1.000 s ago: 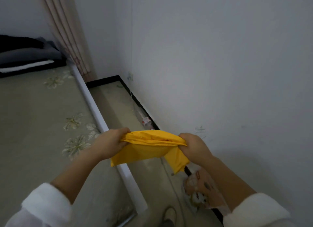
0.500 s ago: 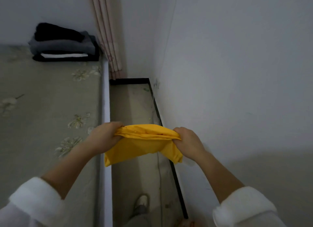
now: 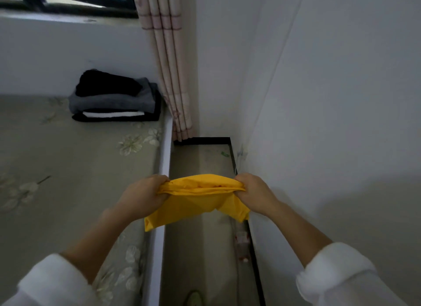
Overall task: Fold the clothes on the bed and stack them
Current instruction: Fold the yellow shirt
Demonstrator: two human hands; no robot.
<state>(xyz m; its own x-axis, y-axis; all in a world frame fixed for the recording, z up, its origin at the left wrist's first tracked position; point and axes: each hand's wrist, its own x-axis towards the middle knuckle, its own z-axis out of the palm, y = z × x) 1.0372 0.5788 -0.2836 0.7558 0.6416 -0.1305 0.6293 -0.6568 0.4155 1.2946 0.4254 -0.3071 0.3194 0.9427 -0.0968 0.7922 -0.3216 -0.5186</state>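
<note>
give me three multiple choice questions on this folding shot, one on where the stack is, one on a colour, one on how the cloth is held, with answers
1. Where is the folded stack?
A. on the floor
B. on the bed, far corner beside the curtain
C. on the windowsill

2. What colour is the garment being held?
A. yellow
B. red
C. blue

3. How is the garment held?
A. laid flat on the bed
B. by one hand alone
C. by the left hand and right hand, one at each end

1 B, the stack sits on the mattress next to the curtain.
2 A, the cloth is plainly yellow.
3 C, each hand grips one end, holding it in the air.
</note>
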